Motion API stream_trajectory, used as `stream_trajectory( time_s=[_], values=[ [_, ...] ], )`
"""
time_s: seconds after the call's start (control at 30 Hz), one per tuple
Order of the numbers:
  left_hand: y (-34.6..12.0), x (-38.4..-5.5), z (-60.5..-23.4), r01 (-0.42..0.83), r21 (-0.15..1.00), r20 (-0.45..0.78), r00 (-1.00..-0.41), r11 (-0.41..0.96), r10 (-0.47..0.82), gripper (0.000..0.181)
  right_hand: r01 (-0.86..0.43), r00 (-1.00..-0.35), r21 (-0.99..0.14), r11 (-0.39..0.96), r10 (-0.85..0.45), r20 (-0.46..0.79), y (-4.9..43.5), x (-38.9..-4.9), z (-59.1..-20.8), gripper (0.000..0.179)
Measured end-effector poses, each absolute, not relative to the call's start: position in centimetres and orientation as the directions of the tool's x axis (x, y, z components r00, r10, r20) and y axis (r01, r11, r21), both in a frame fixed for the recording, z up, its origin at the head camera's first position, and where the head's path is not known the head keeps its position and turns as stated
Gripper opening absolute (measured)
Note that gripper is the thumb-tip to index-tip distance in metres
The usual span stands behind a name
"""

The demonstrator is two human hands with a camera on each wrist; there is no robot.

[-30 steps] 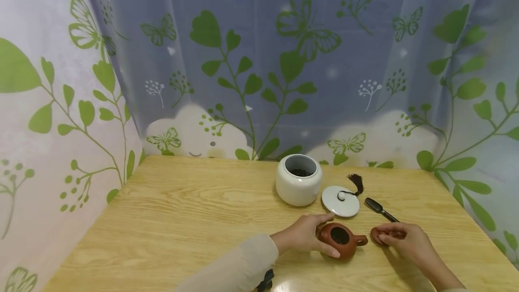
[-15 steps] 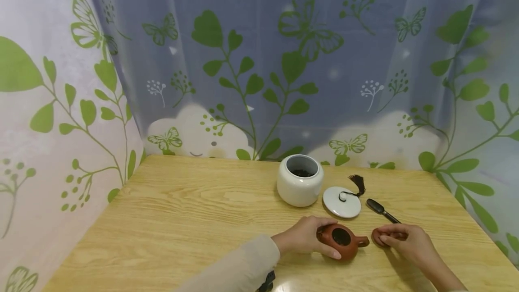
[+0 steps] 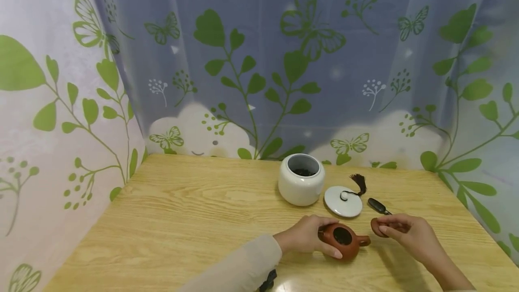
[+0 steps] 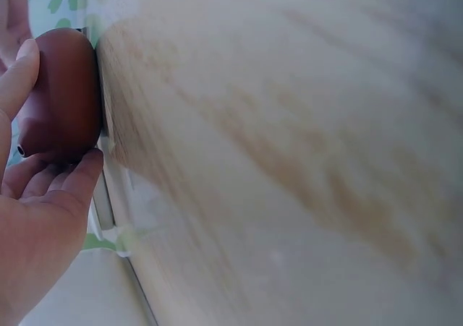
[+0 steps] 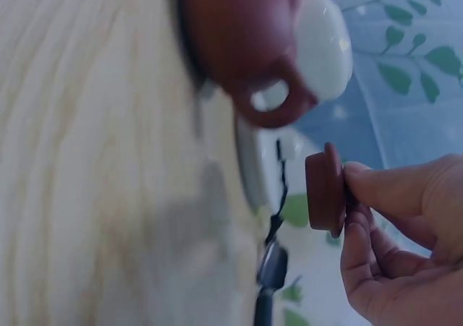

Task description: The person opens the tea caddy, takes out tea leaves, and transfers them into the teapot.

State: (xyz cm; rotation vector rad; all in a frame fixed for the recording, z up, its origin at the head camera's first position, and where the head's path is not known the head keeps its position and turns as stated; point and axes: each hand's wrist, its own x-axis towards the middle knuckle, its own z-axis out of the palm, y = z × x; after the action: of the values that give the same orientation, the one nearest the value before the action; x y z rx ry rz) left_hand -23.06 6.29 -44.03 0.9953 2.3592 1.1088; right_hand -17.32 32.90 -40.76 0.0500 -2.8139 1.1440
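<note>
A small reddish-brown clay teapot (image 3: 351, 252) stands on the wooden table, its top uncovered and dark inside. My left hand (image 3: 303, 236) holds it around the spout side, thumb in front and fingers behind. In the left wrist view the teapot (image 4: 69, 98) is between thumb and fingers, its base at the tabletop. To the right of the handle, my right hand (image 3: 417, 237) pinches the round teapot lid (image 3: 377, 228) by its top. The right wrist view has this lid (image 5: 325, 192) raised off the table, its knob hidden by the fingertips.
Behind the teapot stands a white jar (image 3: 301, 191) with dark contents. Beside it lies its white lid (image 3: 339, 206) with a dark tassel (image 3: 358, 184). A dark scoop (image 3: 377, 205) is right of that lid, partly behind my right hand. Patterned curtain (image 3: 259, 80) borders the table.
My right hand has lifted the teapot lid slightly off the table, and its shadow now lies apart below. My left hand keeps its hold on the teapot.
</note>
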Motion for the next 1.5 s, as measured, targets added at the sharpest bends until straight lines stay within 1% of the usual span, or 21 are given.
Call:
stream_trajectory(
  time_s=[0.13, 0.2, 0.47, 0.7, 0.83, 1.07, 1.23, 1.5],
  values=[
    [6.2, -23.1, -43.9, 0.455, 0.772, -0.012, -0.687, 0.443, 0.726, 0.075, -0.147, -0.985, -0.707, 0.692, -0.039, 0.167, 31.6, -17.2, -40.1, 0.022],
    [6.2, -23.2, -43.9, 0.460, 0.771, -0.009, -0.684, 0.440, 0.730, 0.075, -0.174, -0.982, -0.719, 0.673, -0.064, 0.177, 30.9, -17.2, -39.8, 0.022],
    [6.2, -23.2, -43.6, 0.452, 0.784, -0.013, -0.672, 0.425, 0.740, 0.075, -0.220, -0.974, -0.771, 0.598, -0.183, 0.136, 28.3, -17.4, -39.1, 0.022],
    [6.3, -23.3, -43.6, 0.444, 0.796, -0.018, -0.662, 0.412, 0.749, 0.075, -0.296, -0.948, -0.751, 0.590, -0.275, 0.157, 27.1, -17.6, -39.4, 0.018],
    [6.4, -23.3, -43.8, 0.448, 0.795, -0.009, -0.665, 0.408, 0.746, 0.074, -0.297, -0.948, -0.748, 0.593, -0.280, 0.154, 26.7, -17.6, -39.8, 0.018],
    [6.5, -23.2, -44.0, 0.448, 0.792, -0.004, -0.675, 0.414, 0.738, 0.074, -0.258, -0.956, -0.750, 0.609, -0.271, 0.108, 26.3, -17.4, -40.2, 0.019],
    [6.5, -23.1, -44.1, 0.446, 0.790, -0.007, -0.679, 0.420, 0.734, 0.074, -0.254, -0.958, -0.748, 0.613, -0.268, 0.105, 26.2, -17.4, -40.3, 0.020],
    [6.3, -23.1, -44.0, 0.476, 0.759, 0.002, -0.683, 0.444, 0.730, 0.075, -0.262, -0.952, -0.767, 0.586, -0.285, 0.108, 26.2, -17.6, -40.6, 0.020]
  ],
)
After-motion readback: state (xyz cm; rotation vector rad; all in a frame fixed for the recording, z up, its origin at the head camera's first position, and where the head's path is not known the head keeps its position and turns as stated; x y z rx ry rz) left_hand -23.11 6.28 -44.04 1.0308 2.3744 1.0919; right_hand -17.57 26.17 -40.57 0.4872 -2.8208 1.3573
